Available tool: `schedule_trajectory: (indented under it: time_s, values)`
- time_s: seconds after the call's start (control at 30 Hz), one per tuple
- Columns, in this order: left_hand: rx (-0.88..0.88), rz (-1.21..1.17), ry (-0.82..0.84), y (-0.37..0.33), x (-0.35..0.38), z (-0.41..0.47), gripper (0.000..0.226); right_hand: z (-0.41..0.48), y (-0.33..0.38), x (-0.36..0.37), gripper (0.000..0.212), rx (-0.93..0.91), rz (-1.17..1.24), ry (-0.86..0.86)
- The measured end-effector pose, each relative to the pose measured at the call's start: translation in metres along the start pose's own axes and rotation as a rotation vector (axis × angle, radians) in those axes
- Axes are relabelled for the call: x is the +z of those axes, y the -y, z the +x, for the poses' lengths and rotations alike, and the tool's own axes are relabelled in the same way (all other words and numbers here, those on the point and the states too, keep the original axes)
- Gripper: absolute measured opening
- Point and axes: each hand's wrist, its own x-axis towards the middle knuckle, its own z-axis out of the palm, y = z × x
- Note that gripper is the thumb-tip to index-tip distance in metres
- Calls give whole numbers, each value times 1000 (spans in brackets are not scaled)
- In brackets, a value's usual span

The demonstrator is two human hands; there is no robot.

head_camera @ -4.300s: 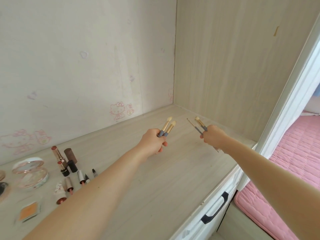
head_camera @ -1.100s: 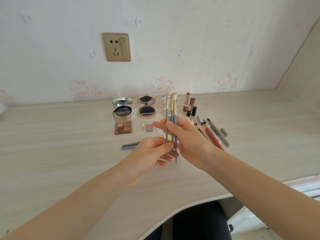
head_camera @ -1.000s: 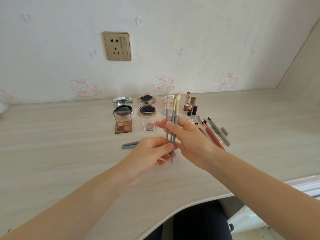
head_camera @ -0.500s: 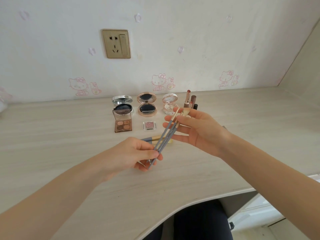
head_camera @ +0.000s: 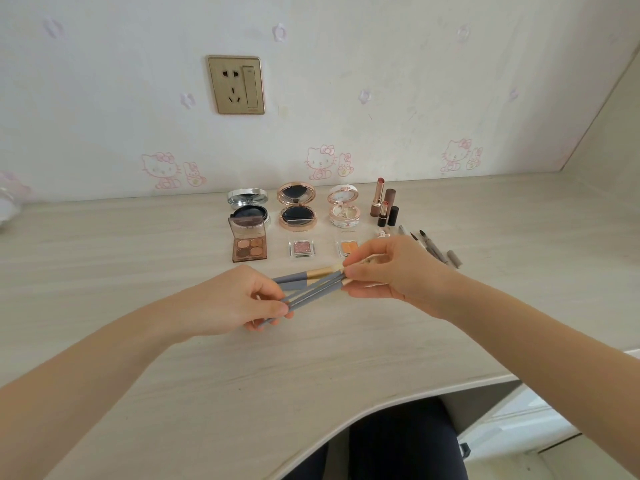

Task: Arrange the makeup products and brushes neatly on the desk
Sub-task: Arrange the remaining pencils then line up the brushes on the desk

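Both the left hand [head_camera: 239, 299] and right hand [head_camera: 391, 271] are gripping a bundle of grey-handled brushes [head_camera: 311, 289] above the desk [head_camera: 138, 358], near the compacts [head_camera: 298, 209].

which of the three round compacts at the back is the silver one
The leftmost compact, behind the four-pan palette: its rim is silver. The middle compact is rose gold and the right compact is white with pink trim.
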Motion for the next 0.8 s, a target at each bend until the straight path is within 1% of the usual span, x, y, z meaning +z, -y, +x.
schedule_trajectory:
  time_s: [0.07, 0.13, 0.2, 0.27, 0.4, 0.47, 0.57, 0.67, 0.8]
  values:
    - [31, 201, -88, 5, 0, 2, 12, -1, -4, 2, 7, -44, -218, -11]
    - [92, 422, -186, 8, 2, 1, 12, -1, -9, 7, 5, -116, -514, -41]
    - [157, 576, -228, 10, 5, 1, 13, 1, -15, 11, 5, -179, -746, -81]
    - [195, 673, -249, 12, 7, 1, 14, 1, -22, 14, 5, -238, -880, -105]
    - [221, 761, -323, 16, 12, -2, 13, 2, -33, 15, 4, -359, -1104, -155]
    - [233, 778, -358, 18, 15, -5, 11, 2, -39, 15, 6, -424, -1167, -189]
    - [297, 763, -421, 21, 21, -8, 14, 1, -45, 15, 6, -500, -1164, -202]
    - [338, 721, -462, 22, 25, -11, 21, 5, -46, 13, 8, -480, -1124, -215]
    - [402, 745, -498, 22, 28, -13, 19, 11, -46, 11, 11, -422, -1115, -222]
